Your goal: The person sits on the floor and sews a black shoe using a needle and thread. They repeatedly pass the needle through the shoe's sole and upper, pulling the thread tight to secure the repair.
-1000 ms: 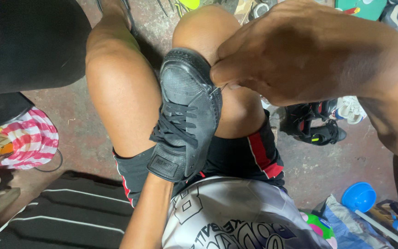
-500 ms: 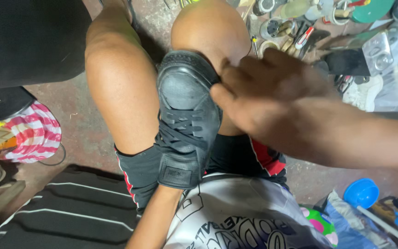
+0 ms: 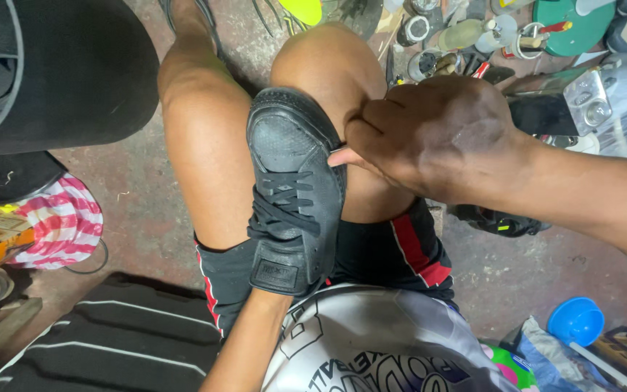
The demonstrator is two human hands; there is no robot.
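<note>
— Where's the shoe?

— The black lace-up sneaker (image 3: pixel 293 192) sits between the person's bare knees, toe pointing away from them and tongue end toward their lap. The left forearm runs up from below straight into its opening, so the left hand is inside the shoe and out of sight. I cannot tell what those fingers are doing.

— And the other hand?

— The right hand (image 3: pixel 429 134) comes in from the right, lying across the right knee. Its fingers (image 3: pixel 371 138) are curled in and bunched close together against the shoe's right edge, near the toe cap. A pale fingertip pokes out just at the seam where upper meets sole, touching it. It looks like a pinch at that edge, though what is held between the fingertips, if anything, is too small to make out.

— What's around them?

— Black shorts with red stripes (image 3: pixel 400 254), a white printed shirt (image 3: pixel 371 341) below. On the concrete floor (image 3: pixel 132 210), a pink-and-white striped cloth (image 3: pixel 63 221) lies to the left. A blue funnel (image 3: pixel 576 321) lies low on the right, and another dark shoe (image 3: pixel 498 221) rests just under the right forearm. Jars and small tools (image 3: pixel 466 36) are scattered beyond the knees, near a green lid (image 3: pixel 571 29).
</note>
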